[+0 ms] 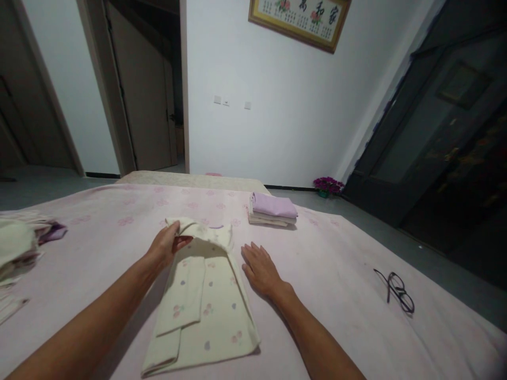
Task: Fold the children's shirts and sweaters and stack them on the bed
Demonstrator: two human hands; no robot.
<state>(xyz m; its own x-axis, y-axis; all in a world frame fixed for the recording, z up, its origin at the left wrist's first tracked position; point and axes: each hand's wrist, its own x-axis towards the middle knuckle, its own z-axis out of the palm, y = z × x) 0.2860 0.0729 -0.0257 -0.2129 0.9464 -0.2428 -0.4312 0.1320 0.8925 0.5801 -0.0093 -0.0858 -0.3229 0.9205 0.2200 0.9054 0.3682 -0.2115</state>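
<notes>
A cream long-sleeved top point(222, 301) with a small cherry print lies partly folded on the pink cloth, one sleeve laid down along its body. My left hand point(167, 244) is closed on its far left corner, with the fabric between thumb and fingers. The far edge there is lifted and curls toward me, and a bit of purple trim shows behind it. My right hand point(259, 269) rests palm down with fingers stretched out, just right of the top and holding nothing. Whether its thumb touches the top's edge I cannot tell.
A stack of folded clothes point(273, 208), lilac on top, sits beyond my right hand. Crumpled clothes point(19, 245) are heaped at the left edge. Dark-framed glasses point(400, 293) lie at the right on the pink cloth point(328, 274). Purple flowers point(328, 184) stand by the wall.
</notes>
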